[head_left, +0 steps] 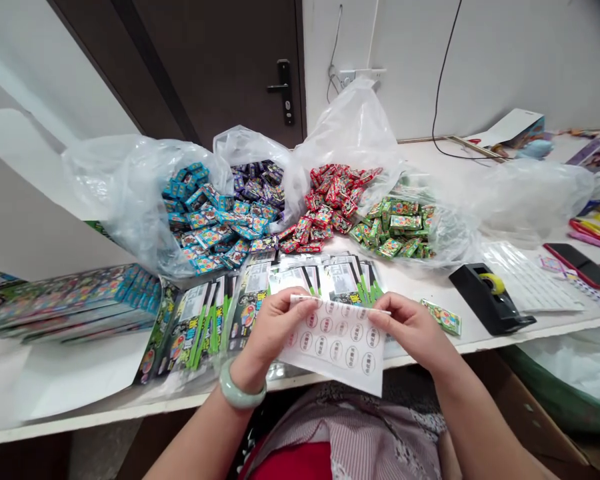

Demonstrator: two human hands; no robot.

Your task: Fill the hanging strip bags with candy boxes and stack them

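A white sheet of round stickers (336,343) printed with dark and red characters hangs between my hands, over the table's front edge. My left hand (275,327), with a pale green bangle at the wrist, pinches its upper left corner. The upper right corner is between the thumb and fingers of my right hand (413,327). Just behind the sheet lie stacks of black and green printed packages (343,280), partly covered by it and by my left hand. A single small green packet (443,317) rests to the right of my right hand.
Open plastic bags spill blue packets (220,220), purple packets (260,183), red packets (330,200) and green packets (403,223). A black tape dispenser (490,300) stands at right, near a phone (583,265). At left a white carton (40,200) stands beside packed cards (80,300).
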